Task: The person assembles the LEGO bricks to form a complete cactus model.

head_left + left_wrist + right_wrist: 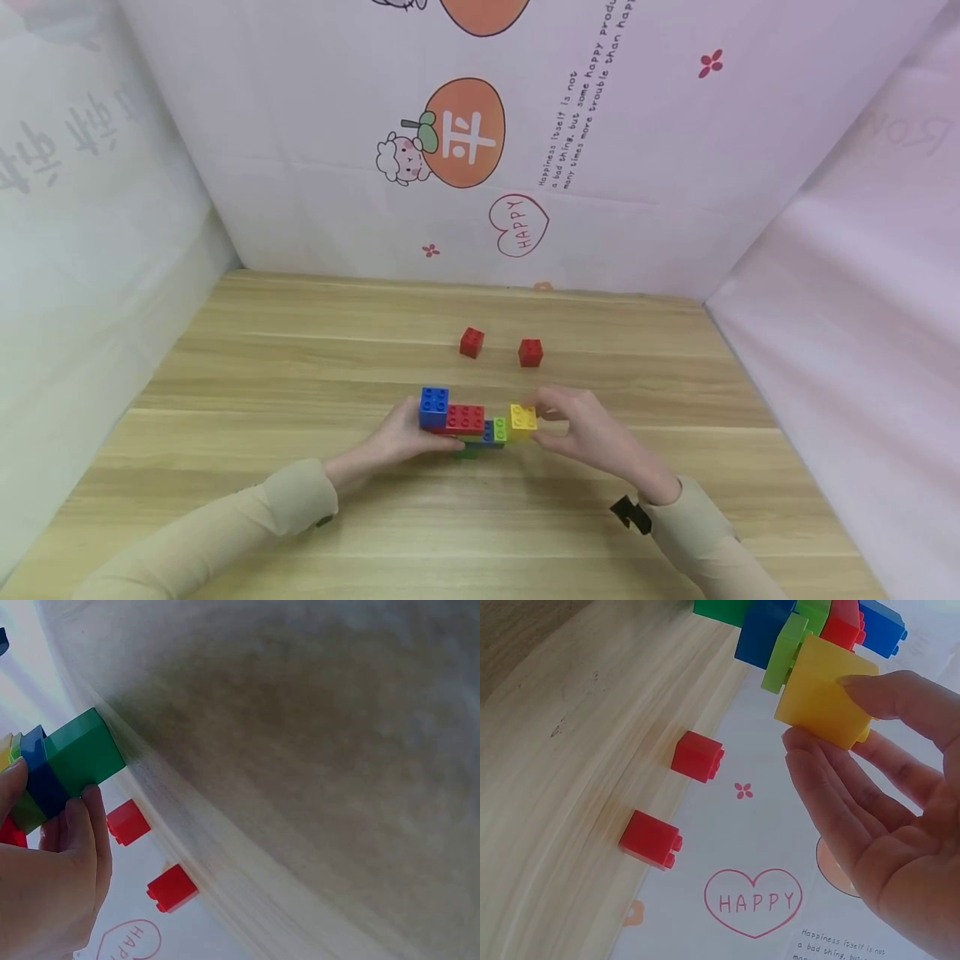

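Note:
My left hand grips a built group of toy building bricks. In it, a small blue brick sits on top at the left, beside a longer red brick. Lower down are another blue brick, a lime-green brick and a dark green brick at the base. My right hand pinches a yellow brick between thumb and fingers, at the group's right end. The yellow brick stands against the lime-green one; whether they are joined I cannot tell.
Two loose red bricks, a left one and a right one, lie on the wooden table beyond the hands. A printed white sheet rises behind the table, with white sheets at both sides.

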`<action>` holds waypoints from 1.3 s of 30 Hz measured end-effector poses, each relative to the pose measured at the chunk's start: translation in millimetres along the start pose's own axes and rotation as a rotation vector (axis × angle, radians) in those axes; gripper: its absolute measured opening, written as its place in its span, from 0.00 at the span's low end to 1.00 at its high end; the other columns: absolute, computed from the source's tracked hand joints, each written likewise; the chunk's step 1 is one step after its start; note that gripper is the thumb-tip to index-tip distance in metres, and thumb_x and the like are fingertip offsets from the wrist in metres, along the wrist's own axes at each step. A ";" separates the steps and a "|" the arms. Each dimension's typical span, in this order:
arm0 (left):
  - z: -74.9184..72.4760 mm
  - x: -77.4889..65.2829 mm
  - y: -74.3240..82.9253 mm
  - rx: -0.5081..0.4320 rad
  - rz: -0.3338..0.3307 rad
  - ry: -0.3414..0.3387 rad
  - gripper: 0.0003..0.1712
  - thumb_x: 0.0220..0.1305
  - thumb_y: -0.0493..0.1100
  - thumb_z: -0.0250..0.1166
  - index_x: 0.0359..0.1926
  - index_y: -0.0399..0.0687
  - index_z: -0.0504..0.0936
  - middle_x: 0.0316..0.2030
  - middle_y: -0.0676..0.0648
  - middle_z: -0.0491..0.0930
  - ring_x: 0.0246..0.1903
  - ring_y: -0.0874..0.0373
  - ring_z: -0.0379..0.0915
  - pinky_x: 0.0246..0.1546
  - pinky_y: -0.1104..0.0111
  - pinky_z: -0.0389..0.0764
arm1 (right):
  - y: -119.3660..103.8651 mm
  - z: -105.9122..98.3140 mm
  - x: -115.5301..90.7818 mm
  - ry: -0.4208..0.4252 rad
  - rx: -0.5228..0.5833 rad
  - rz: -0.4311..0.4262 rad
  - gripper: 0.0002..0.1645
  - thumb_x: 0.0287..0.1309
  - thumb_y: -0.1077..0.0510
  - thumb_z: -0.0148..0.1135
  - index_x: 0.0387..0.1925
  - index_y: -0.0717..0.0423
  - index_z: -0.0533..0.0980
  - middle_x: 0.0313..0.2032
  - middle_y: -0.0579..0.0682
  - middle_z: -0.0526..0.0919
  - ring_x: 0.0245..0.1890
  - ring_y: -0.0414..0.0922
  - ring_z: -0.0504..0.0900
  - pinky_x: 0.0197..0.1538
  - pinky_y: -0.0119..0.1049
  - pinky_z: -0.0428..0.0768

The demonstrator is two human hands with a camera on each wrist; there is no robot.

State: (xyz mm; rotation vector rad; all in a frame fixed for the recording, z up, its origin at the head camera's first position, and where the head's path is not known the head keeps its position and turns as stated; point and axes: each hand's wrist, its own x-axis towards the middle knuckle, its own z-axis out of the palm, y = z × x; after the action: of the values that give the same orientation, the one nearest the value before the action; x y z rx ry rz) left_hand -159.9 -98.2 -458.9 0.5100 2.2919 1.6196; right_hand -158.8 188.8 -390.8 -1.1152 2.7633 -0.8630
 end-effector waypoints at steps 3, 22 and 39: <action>-0.5 0.4 -0.2 0.004 0.002 0.003 0.28 0.52 0.44 0.77 0.54 0.42 0.81 0.50 0.42 0.86 0.51 0.51 0.84 0.56 0.60 0.82 | -0.5 0.0 0.1 0.002 0.009 -0.006 0.19 0.52 0.66 0.71 0.47 0.56 0.79 0.44 0.50 0.86 0.46 0.46 0.87 0.48 0.36 0.88; 0.2 0.3 -0.4 -0.005 0.010 -0.001 0.29 0.52 0.43 0.77 0.55 0.42 0.80 0.50 0.42 0.86 0.51 0.50 0.84 0.56 0.61 0.83 | -1.4 1.7 -2.3 0.027 0.006 0.002 0.19 0.51 0.65 0.72 0.46 0.55 0.79 0.43 0.48 0.86 0.45 0.45 0.86 0.46 0.32 0.87; 1.3 -1.6 0.8 -0.033 -0.002 0.004 0.28 0.52 0.43 0.77 0.54 0.42 0.81 0.50 0.41 0.86 0.51 0.50 0.84 0.55 0.64 0.83 | -1.9 3.2 -0.5 0.032 -0.056 -0.039 0.20 0.50 0.66 0.73 0.46 0.56 0.79 0.42 0.49 0.86 0.43 0.45 0.87 0.45 0.32 0.88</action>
State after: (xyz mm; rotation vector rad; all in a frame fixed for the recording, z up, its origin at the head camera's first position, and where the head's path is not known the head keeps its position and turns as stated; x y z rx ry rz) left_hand -157.9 -97.5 -458.5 0.4964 2.2642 1.6556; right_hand -156.5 186.4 -392.6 -1.1776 2.8172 -0.8191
